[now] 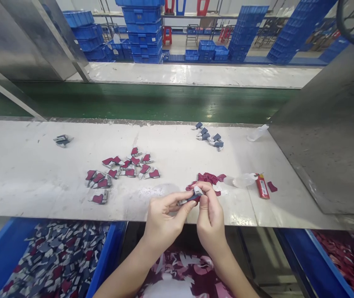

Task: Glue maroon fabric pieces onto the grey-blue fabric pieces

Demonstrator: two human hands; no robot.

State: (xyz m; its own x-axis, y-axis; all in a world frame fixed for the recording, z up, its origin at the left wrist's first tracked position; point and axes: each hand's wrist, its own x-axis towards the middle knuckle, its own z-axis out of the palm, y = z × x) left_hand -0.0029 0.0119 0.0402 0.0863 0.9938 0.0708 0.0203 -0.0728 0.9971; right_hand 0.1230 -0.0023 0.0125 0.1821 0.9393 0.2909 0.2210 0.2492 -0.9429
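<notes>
1. The left hand [164, 213] pinches a small part [197, 191] between thumb and fingers, the other fingers curled.
2. The right hand [209, 211] grips the same part from the 3 o'clock side, its thumb and index finger bent around it; the hands almost meet.
3. The part sits between the fingertips, above the near edge of the desk [171, 145], with loose maroon pieces [208, 178] just beyond at 12 to 1 o'clock.
4. The part shows pale grey, dark blue and maroon; it is small and angular.
5. The maroon pieces are flat and curved-edged, in an overlapping heap.
6. At 10 o'clock lie maroon-faced grey parts [130, 172]; farther off, near 12 o'clock, blue-faced ones [205, 135].
7. The desk is whitish, scuffed and shiny in spots.
</notes>
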